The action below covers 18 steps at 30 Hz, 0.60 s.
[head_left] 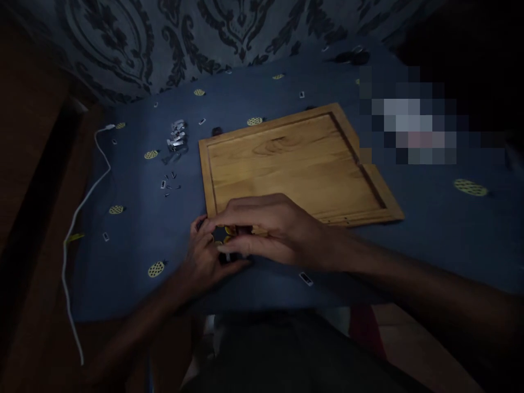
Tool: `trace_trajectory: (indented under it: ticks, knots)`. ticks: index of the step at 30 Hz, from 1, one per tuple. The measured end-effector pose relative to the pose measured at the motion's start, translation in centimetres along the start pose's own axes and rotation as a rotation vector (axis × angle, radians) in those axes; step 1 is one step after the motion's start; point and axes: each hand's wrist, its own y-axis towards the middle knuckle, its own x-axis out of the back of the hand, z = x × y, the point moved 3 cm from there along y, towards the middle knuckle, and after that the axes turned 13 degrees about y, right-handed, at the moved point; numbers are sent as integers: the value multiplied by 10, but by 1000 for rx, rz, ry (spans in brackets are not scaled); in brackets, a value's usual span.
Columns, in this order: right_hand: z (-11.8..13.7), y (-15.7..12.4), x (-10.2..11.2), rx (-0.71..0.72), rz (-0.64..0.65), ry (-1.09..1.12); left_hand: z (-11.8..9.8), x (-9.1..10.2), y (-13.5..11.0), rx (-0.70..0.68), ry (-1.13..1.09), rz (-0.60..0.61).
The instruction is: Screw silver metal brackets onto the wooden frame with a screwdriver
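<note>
A flat wooden panel (282,158), with a groove along its raised border, lies on the blue cloth. My left hand (203,254) is at its near left corner, fingers curled and thumb stretched to the right. From the right, my right hand (270,229) reaches over that corner, its index finger and thumb coming together against my left fingers. Whatever sits between the two hands is small, dark and mostly hidden. Beyond the panel's left edge lie several metal hinges (177,136) in a cluster, with a few small screws (172,176) nearer to me.
The blue cloth (131,240) is printed with yellow pineapples. A white cable (85,199) runs down the left side. At the back right lies a dark object (352,56) that I cannot make out. A patterned wall covering (184,33) rises behind. Another person, partly blurred out, is at the right.
</note>
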Motion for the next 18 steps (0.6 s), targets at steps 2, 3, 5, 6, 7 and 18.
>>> trace_trajectory:
  ticks: [2,3,5,6,7,18]
  knots:
    - [-4,2,-1,3,-56,-11,3,-5,1,6,9,-11]
    - [-6,3,-1,4,-95,-10,3,-6,2,-9,8,-18]
    - [-11,5,-4,-11,-169,-1,2,-6,5,-37,8,-31]
    - [-13,5,-6,-24,-203,10,2,-5,6,-49,10,-44]
    - [-15,6,-8,-39,-233,25,1,-3,7,-60,13,-61]
    - [3,-10,-20,-3,-240,-28,2,-2,10,-57,19,-85]
